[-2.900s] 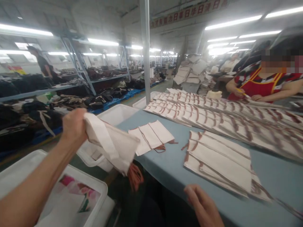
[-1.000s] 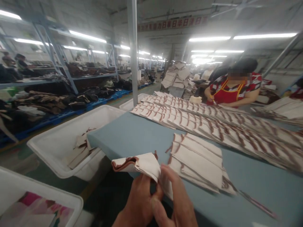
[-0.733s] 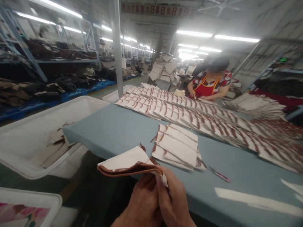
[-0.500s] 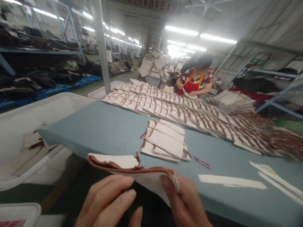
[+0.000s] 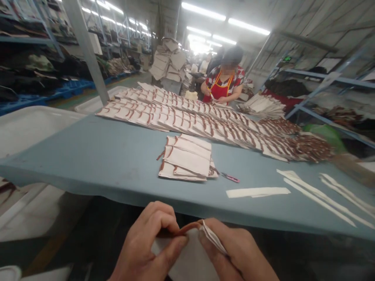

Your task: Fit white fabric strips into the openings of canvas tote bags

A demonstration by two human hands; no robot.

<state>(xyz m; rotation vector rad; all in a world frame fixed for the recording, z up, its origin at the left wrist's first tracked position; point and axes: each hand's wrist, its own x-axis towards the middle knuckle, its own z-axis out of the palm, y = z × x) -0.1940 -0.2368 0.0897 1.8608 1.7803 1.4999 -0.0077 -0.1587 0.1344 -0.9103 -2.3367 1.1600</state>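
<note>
Head view: left hand (image 5: pixel 149 242) and right hand (image 5: pixel 234 253) are holding one cloth pouch (image 5: pixel 187 257) low and near, below the front edge of the surface (image 5: pixel 102 156). Left grip is pinching the brown trim; right grip is clamping the white corner. Against half a second ago, the hands are sitting closer together and the pouch is bunched, so the edge work appears ongoing. A stack of pouches (image 5: pixel 187 158) is lying mid-surface, snips (image 5: pixel 230 178) just right of it, and a cloth strip (image 5: pixel 258 191) nearer right.
</note>
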